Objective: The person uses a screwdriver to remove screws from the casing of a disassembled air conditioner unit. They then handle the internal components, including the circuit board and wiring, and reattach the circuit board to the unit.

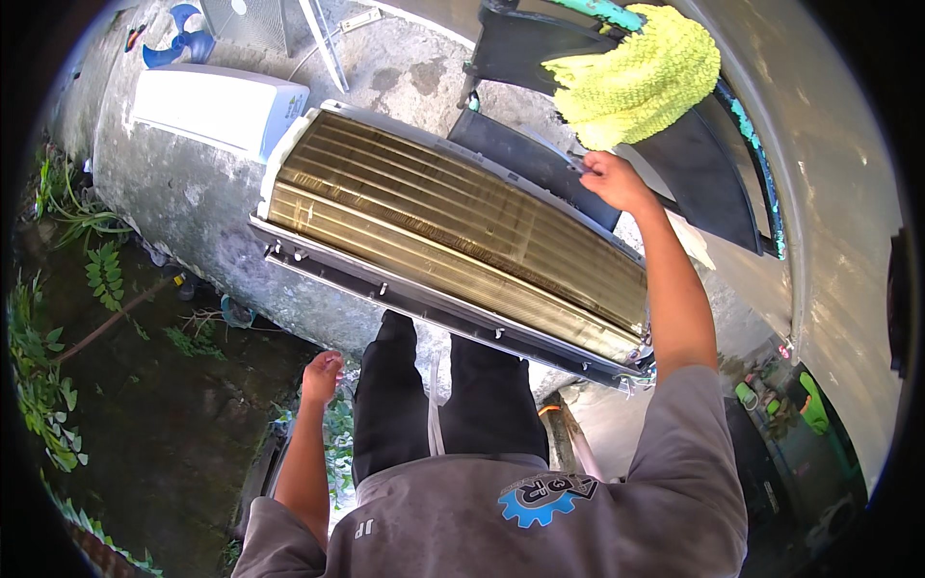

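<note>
An indoor air conditioner unit (453, 226) lies in front of me with its cover off. Its brass-coloured coil fins are bare, and a dark channel with small white clips (434, 313) runs along its near side. Past the far edge of the unit, my right hand (614, 181) is closed with fingers pinched on a thin, pale, strip-like object (559, 152), whose kind I cannot make out. It is just below a yellow-green textured cloth (641, 77) draped on a black chair (703, 164). My left hand (323, 376) hangs at my side, fingers curled, apart from the unit; nothing shows in it.
A white plastic cover (217, 104) lies on the concrete at the upper left, near a blue fan blade (180, 39) and a mesh panel (246, 24). On the left the concrete drops off to dark ground with plants (101, 275). A wall (838, 193) curves along the right.
</note>
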`<action>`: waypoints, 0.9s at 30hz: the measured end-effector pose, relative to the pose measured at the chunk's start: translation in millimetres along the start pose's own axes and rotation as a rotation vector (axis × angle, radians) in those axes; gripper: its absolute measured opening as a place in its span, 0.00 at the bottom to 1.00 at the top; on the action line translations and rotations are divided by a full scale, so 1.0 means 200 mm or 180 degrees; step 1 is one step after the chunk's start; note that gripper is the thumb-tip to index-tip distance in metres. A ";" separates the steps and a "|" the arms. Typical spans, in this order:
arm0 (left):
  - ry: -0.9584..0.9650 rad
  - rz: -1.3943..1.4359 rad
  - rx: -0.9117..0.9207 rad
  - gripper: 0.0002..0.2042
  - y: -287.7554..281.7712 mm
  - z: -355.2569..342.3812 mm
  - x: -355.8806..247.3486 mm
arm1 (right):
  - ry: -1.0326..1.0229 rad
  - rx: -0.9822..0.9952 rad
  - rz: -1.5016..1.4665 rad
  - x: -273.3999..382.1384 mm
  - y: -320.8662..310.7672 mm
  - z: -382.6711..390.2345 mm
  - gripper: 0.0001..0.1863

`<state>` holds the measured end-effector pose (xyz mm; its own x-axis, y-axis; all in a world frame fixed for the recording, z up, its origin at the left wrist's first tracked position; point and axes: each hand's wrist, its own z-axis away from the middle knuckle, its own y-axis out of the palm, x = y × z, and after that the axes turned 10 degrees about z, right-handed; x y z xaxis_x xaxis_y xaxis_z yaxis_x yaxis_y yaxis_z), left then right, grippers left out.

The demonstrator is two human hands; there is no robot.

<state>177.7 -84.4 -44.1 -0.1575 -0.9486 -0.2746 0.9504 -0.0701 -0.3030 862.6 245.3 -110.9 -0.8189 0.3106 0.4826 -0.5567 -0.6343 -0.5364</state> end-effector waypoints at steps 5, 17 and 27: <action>0.0023 -0.0389 0.0059 0.13 0.02 0.01 -0.15 | 0.0308 -0.0648 0.0049 0.02 -0.14 0.38 0.21; 0.2074 -0.0187 0.1961 0.16 0.32 0.49 -1.91 | 0.1088 -0.1594 0.0363 -0.52 -0.12 1.36 0.11; 0.3135 -0.3730 0.1797 0.16 1.76 0.04 -2.40 | 0.2092 -0.1803 -0.3280 -1.29 0.26 1.69 0.19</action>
<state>589.7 342.8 -11.6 -0.7134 0.2392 -0.6587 0.1312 -0.8777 -0.4609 1091.4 -107.1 -28.4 0.1782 0.8457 0.5031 -0.8045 0.4196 -0.4204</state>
